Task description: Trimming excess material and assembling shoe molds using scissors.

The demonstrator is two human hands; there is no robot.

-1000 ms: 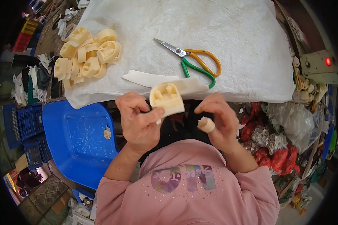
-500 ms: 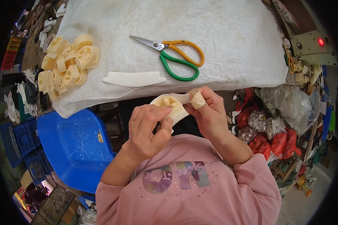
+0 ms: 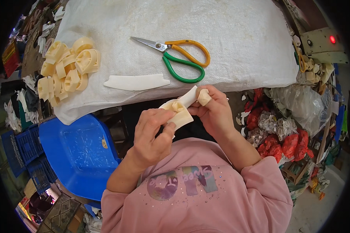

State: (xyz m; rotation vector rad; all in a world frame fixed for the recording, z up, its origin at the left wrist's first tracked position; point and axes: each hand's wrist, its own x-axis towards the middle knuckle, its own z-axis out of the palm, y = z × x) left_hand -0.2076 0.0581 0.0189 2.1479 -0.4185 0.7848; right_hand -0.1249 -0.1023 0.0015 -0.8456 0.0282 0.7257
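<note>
My left hand (image 3: 152,128) grips a cream plastic piece (image 3: 182,117), hollow with inner ribs and rounded like a shoe heel. A white strip (image 3: 188,97) runs along the piece's far side and sticks out toward my right hand (image 3: 217,110). That hand is closed, pinching the strip's free end between thumb and fingers. A cream wrap (image 3: 203,97) covers the tip of a digit on it. Ahead, on the white-covered table, lie a second white strip (image 3: 137,82) and scissors (image 3: 184,61) with one orange and one green handle, blades slightly apart.
Several similar cream pieces (image 3: 72,69) are heaped at the table's left, on a white woven sheet (image 3: 237,42). A blue plastic tub (image 3: 78,149) stands below left. Red and clear bags (image 3: 278,138) crowd the right side. A machine box with a red light (image 3: 324,44) is at far right.
The strip's free end has swung up and away from me, now standing out at an angle from the cream piece. My right hand has shifted slightly with it; the left keeps its grip.
</note>
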